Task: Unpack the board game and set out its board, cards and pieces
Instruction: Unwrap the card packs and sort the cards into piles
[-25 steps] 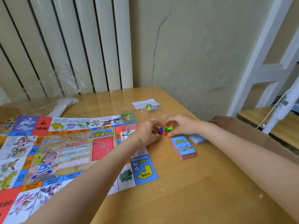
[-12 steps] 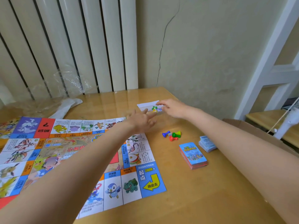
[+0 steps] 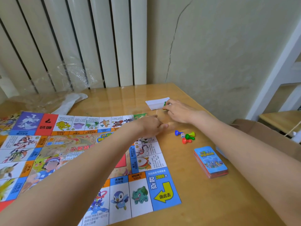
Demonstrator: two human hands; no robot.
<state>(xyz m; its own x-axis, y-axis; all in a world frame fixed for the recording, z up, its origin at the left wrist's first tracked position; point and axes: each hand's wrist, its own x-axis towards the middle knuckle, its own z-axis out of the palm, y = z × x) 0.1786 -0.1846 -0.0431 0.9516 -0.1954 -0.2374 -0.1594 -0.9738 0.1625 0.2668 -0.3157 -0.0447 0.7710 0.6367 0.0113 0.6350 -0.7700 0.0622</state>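
Head view: your right hand [image 3: 176,111] reaches to 1 o'clock on the glossy wooden bench [image 3: 203,201], fingers curled on a small green piece [image 3: 165,103] at the near edge of a white paper slip [image 3: 156,102]; what else the fingers pinch is hidden. Your left hand [image 3: 150,126] hovers at 12 o'clock over the far right corner of the board [image 3: 146,160], fingers loosely curled; a faint clear film seems to lie between the two hands, and you cannot tell whether the left hand holds it.

The board, a flat printed paper sheet of bright squares, spreads from 9 to 6 o'clock, its right edge running beside bare wood. Just right of it lie smooth plastic pawns, tipped on their sides: blue pawn [image 3: 177,132], green pawns [image 3: 190,136], red pawn [image 3: 186,141], with a white die [image 3: 182,135] among them, all close together. At 3 o'clock sits a squared deck of cards [image 3: 211,161], blue-backed with red edges, apart from the pawns.

Crinkled clear plastic wrap [image 3: 65,82] slumps at 10 o'clock against the ribbed white radiator [image 3: 81,43]. A brown cardboard box [image 3: 260,132] stands off the bench's right edge, contents unseen.
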